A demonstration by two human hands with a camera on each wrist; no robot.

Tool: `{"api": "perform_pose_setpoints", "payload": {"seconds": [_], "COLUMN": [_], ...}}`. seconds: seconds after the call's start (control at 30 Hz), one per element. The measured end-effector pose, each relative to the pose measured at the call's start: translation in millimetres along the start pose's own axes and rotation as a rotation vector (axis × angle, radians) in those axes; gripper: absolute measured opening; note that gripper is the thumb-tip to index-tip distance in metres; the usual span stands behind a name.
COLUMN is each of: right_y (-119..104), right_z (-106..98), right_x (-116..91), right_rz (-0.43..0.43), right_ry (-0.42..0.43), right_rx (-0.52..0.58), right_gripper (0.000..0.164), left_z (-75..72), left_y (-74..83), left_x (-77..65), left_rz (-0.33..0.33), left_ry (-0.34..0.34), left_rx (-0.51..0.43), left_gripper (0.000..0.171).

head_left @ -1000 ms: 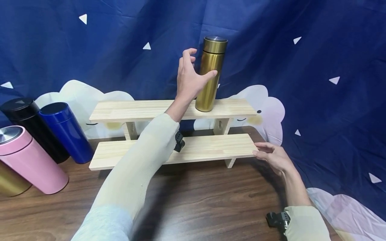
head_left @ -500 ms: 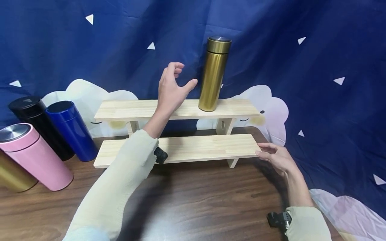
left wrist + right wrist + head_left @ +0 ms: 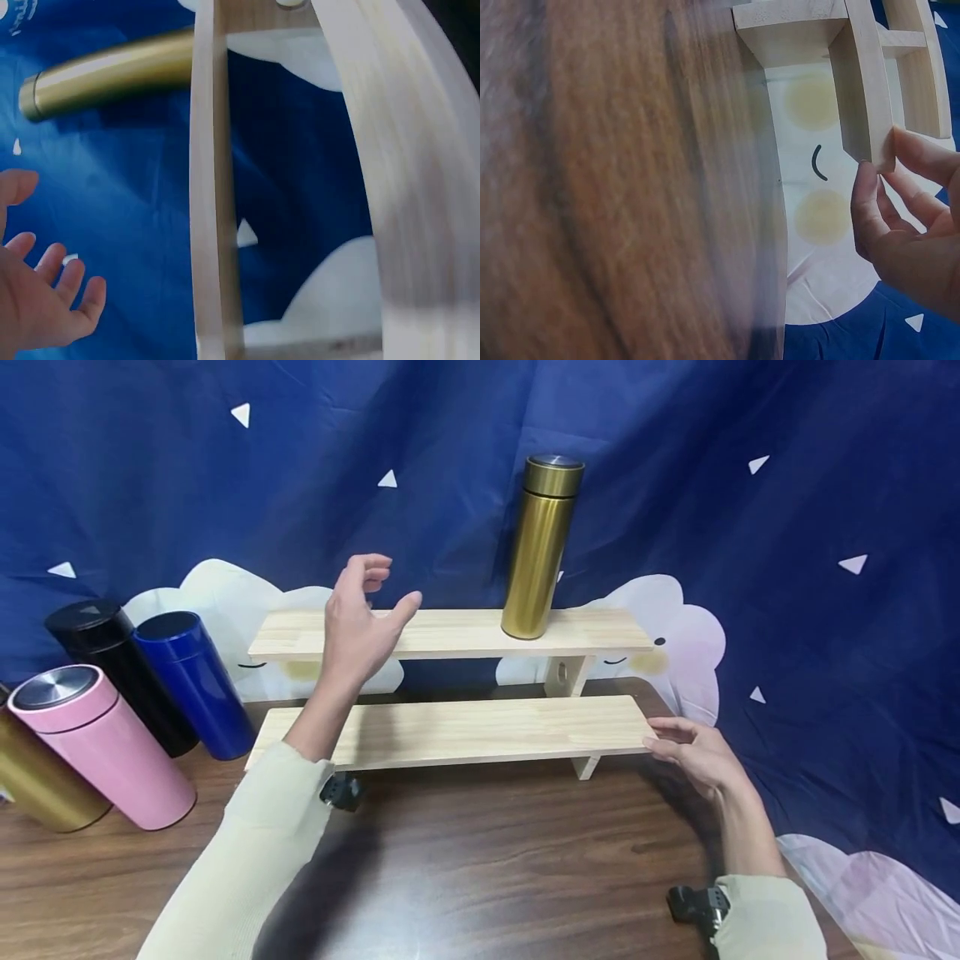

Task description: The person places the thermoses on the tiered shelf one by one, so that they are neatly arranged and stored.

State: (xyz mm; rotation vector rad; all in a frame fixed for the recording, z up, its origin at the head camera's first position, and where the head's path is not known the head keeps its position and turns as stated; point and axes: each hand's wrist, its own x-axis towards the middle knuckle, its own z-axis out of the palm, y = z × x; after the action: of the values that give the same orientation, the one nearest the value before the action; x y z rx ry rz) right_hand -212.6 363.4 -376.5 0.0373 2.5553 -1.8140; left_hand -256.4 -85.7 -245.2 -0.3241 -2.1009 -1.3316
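A gold thermos bottle [image 3: 542, 552] stands upright on the upper board of a two-tier wooden shelf [image 3: 450, 727], right of its middle. My left hand [image 3: 358, 627] is in the air, apart from the bottle and to its left, fingers loosely bent and thumb spread, holding nothing. The left wrist view shows that hand [image 3: 45, 292] with nothing between its fingers and the bottle [image 3: 112, 71] farther up. My right hand [image 3: 693, 756] pinches the right end of the lower board. In the right wrist view, thumb and fingers [image 3: 870, 217] grip the board's end [image 3: 877, 112].
On the wooden table [image 3: 465, 860], at the left, stand a black bottle [image 3: 131, 677], a blue bottle [image 3: 197, 685], a pink bottle [image 3: 112, 752] and another gold bottle [image 3: 48, 777], partly hidden. A blue cloth [image 3: 660, 510] with white triangles and clouds hangs behind the shelf.
My left hand has moved away from the gold bottle, leftward and down. The bottle stays on the upper board. My right hand keeps its hold on the lower board's end.
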Motion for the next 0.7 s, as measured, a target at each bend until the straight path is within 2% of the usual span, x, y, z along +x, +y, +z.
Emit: {"api": "perform_pose_setpoints", "payload": {"seconds": [0.23, 0.4, 0.7], "right_y": [-1, -3, -3], "right_z": [-2, -4, -1], "right_x": [-1, 1, 1], "right_rz": [-0.017, -0.034, -0.024], "right_ry": [0.012, 0.01, 0.005], "right_rx": [-0.056, -0.052, -0.101], "right_gripper": [0.055, 0.054, 0.054], "left_z": [-29.4, -49.3, -90.5], "left_y": [-15.2, -23.7, -33.1], "left_x": [-16.0, -27.4, -55.0], "left_rz": [-0.022, -0.049, -0.189], "left_ry": [0.012, 0.009, 0.05], "left_rx": [0.055, 0.11, 0.187], "left_gripper": [0.041, 0.041, 0.046]}}
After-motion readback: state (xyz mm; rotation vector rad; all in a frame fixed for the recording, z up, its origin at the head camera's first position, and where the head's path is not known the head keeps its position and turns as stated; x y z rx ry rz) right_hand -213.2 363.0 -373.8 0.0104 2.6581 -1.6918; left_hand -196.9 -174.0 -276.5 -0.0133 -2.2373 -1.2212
